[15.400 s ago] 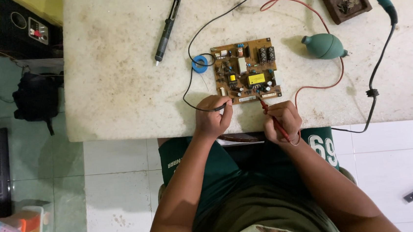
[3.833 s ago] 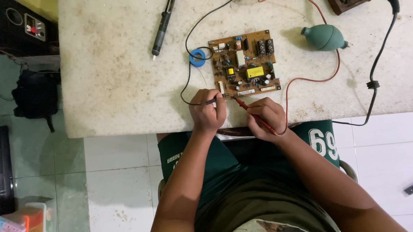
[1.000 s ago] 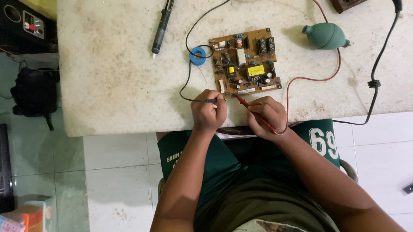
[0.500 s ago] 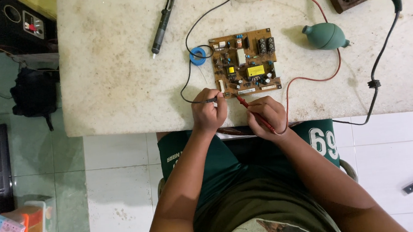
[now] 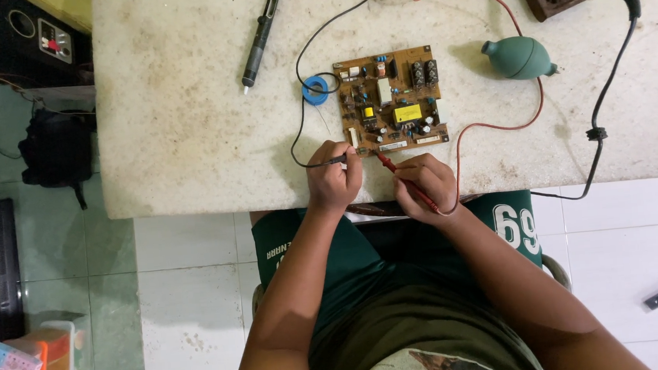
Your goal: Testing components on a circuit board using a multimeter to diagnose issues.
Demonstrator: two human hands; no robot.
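At the near edge of the pale, stained bench (image 5: 183, 126) we see the circuit board (image 5: 391, 100) lying flat, brown and crowded with small parts, with both hands working just below its lower edge. The left hand (image 5: 331, 178) has its fingers clenched around a black probe (image 5: 335, 159), whose tip points toward the board's lower left corner; its black lead (image 5: 301, 77) curves away up the bench. The right hand (image 5: 425, 185) grips a red probe (image 5: 398, 173), its tip close to the board's bottom edge, and the red lead (image 5: 530, 110) loops out to the right and back up. We cannot tell whether either tip actually touches the board. Just left of the board sits a blue roll of solder wire (image 5: 315, 90); a black desoldering pump (image 5: 261, 32) lies farther up left. To the right rests a green rubber blower bulb (image 5: 518, 57), well apart from the hands.
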